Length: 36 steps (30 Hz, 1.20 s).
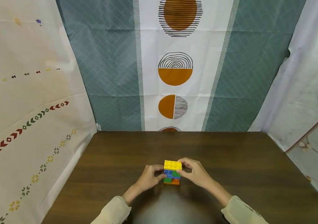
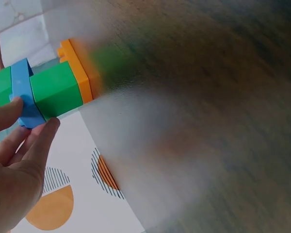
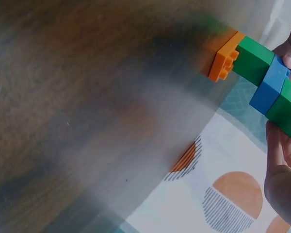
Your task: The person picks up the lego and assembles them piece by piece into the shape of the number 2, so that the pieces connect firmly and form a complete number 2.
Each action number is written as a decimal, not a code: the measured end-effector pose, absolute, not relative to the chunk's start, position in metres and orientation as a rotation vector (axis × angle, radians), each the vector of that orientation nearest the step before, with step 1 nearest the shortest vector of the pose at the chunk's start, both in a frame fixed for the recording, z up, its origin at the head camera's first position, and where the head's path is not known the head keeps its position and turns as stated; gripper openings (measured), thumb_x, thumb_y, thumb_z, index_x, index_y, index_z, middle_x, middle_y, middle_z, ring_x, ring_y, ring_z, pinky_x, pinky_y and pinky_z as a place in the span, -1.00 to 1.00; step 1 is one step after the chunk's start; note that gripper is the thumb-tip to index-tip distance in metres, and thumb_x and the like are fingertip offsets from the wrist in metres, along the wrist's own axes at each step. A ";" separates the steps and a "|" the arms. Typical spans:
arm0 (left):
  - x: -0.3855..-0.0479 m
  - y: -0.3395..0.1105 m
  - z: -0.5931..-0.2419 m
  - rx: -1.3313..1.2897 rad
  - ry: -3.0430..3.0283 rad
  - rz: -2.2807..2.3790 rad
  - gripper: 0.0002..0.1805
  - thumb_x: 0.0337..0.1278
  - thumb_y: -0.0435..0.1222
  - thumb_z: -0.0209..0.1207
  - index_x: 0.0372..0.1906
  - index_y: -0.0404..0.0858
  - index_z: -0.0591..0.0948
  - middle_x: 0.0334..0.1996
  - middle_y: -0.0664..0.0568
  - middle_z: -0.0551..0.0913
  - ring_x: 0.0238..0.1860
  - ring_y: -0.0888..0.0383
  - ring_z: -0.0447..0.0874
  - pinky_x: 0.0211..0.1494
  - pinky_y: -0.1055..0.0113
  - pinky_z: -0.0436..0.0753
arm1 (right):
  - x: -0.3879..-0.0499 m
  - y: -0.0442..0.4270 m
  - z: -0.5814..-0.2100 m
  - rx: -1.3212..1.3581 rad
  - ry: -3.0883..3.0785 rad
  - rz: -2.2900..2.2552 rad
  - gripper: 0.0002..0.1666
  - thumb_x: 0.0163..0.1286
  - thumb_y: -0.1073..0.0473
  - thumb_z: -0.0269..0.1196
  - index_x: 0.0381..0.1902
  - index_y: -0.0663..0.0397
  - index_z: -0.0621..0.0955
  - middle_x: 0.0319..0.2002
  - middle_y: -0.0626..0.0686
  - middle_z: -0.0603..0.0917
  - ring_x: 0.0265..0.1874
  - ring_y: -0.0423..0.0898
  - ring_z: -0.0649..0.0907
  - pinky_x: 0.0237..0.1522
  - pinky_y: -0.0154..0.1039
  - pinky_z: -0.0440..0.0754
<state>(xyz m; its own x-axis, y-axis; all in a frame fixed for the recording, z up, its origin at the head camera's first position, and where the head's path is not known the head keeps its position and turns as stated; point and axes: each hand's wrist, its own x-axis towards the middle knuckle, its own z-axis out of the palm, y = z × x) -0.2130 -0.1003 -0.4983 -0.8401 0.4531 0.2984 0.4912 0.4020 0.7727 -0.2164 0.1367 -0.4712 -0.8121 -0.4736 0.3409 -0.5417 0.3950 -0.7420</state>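
A stepped stack of toy building bricks stands upright on the table. From the bottom come an orange brick point(image 2: 79, 73), a green brick point(image 2: 57, 90), a blue brick point(image 3: 270, 83), another green brick point(image 3: 287, 108) and a studded yellow brick point(image 1: 172, 164) on top. My left hand point(image 1: 149, 178) pinches the stack at the blue brick from the left, thumb in front and fingers behind. From the right, my right hand point(image 1: 196, 171) grips the yellow brick at the top, with its thumb on the near corner. Its fingers reach behind the upper green brick in the right wrist view.
The dark wooden table point(image 1: 114, 155) has a glossy surface that reflects the bricks. A patterned curtain point(image 1: 114, 62) hangs behind its far edge, with light cloths point(image 1: 21, 102) on the left and right sides.
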 end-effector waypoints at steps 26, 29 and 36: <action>-0.215 -0.094 -0.465 -0.724 -2.555 -1.627 -0.59 0.31 -0.19 0.18 0.13 -0.36 0.62 -0.02 -0.18 0.73 -0.19 0.19 0.73 -0.17 0.51 0.65 | -0.231 0.127 -0.440 0.427 -2.562 1.578 -0.56 0.43 0.09 0.20 0.14 0.28 0.59 -0.12 0.17 0.71 -0.26 -0.17 0.61 -0.19 -0.47 0.59; -0.210 -0.094 -0.458 -0.711 -2.583 -1.651 -0.50 0.30 -0.14 0.20 0.23 -0.32 0.54 0.03 -0.16 0.71 -0.08 0.09 0.75 -0.05 0.38 0.70 | -0.235 0.126 -0.436 0.406 -2.543 1.594 -0.57 0.45 0.09 0.17 0.14 0.27 0.59 -0.12 0.17 0.70 -0.28 -0.17 0.56 -0.22 -0.46 0.55; -0.199 -0.093 -0.446 -0.913 -2.630 -1.449 -0.01 0.01 -0.11 0.42 0.49 -0.32 0.17 0.46 -0.18 0.24 0.39 -0.14 0.38 0.36 -0.08 0.43 | -0.239 0.121 -0.425 0.366 -2.501 1.621 -0.60 0.47 0.13 0.15 0.11 0.30 0.59 -0.19 0.20 0.67 -0.38 -0.21 0.49 -0.35 -0.47 0.47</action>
